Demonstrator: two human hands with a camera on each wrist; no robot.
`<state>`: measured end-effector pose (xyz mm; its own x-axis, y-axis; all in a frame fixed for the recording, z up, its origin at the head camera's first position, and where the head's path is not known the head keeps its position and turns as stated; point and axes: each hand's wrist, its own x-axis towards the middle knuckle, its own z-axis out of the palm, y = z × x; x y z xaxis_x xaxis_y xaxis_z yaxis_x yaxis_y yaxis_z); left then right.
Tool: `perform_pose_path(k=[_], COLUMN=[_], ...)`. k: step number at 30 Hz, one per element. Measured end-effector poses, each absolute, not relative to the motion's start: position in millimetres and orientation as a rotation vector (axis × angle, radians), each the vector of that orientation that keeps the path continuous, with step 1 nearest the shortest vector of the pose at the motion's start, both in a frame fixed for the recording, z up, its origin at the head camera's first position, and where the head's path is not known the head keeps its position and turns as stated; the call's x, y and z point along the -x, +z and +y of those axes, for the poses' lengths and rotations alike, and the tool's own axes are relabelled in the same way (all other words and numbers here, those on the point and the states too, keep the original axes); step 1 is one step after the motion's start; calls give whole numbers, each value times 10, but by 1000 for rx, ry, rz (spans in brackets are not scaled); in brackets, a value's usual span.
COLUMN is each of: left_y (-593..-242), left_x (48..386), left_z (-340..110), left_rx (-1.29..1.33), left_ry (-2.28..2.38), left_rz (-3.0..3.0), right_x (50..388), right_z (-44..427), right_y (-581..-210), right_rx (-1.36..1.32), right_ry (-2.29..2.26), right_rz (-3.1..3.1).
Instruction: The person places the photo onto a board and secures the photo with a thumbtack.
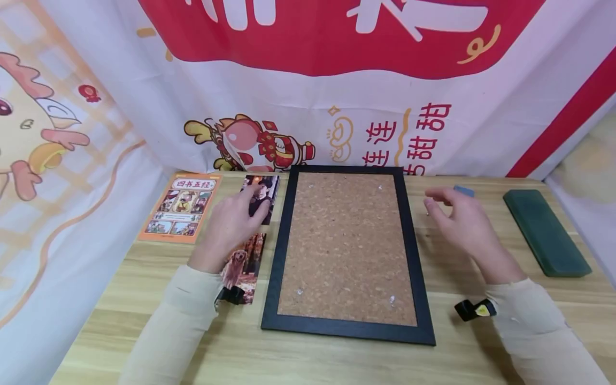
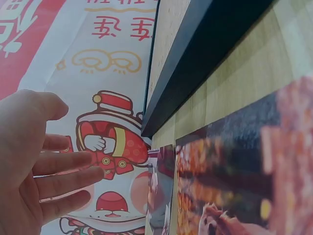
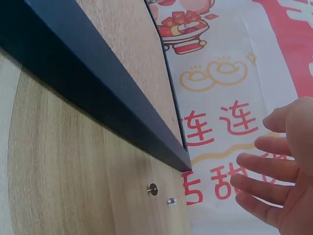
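A cork board (image 1: 351, 246) in a black frame (image 1: 346, 327) lies flat between the two hands. My left hand (image 1: 228, 224) hovers over two photos, a person's portrait (image 1: 271, 206) above and a dog among autumn trees (image 1: 247, 272) below; in the left wrist view its fingers are relaxed and hold nothing. My right hand (image 1: 464, 224) is raised to the right of the frame, fingers loosely extended and empty. Beneath it, the right wrist view shows a thumbtack (image 3: 153, 189) and a small clear piece (image 3: 171, 201) on the table beside the frame's corner.
An orange illustrated card (image 1: 180, 208) lies at the left, beside the photos. Behind the right hand is a small blue object (image 1: 464, 191). A dark green case (image 1: 547, 233) rests at the far right. Printed cloth (image 1: 308, 117) hangs along the table's back edge.
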<state>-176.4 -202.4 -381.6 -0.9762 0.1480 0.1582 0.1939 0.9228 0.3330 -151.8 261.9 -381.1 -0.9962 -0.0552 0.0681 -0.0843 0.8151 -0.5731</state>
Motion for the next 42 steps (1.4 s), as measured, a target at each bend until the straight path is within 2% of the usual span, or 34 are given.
perform_pose_path(k=[20,33,42], left_y=[-3933,-4124,-4124], left_x=[2052,2234,2325], left_z=[-2325,-2388,-2293], left_rx=[-50,-322,-407], left_ry=[-653,-562,-392], left_rz=[-3189,-3295,-3327], right_x=[1759,1878,1902], right_z=[2891,2983,3028], right_y=[-4094,-4288,-4362], right_rx=[-47,0,53], right_ry=[1055,1049,1060], right_rz=[-2936,-3111,-3162])
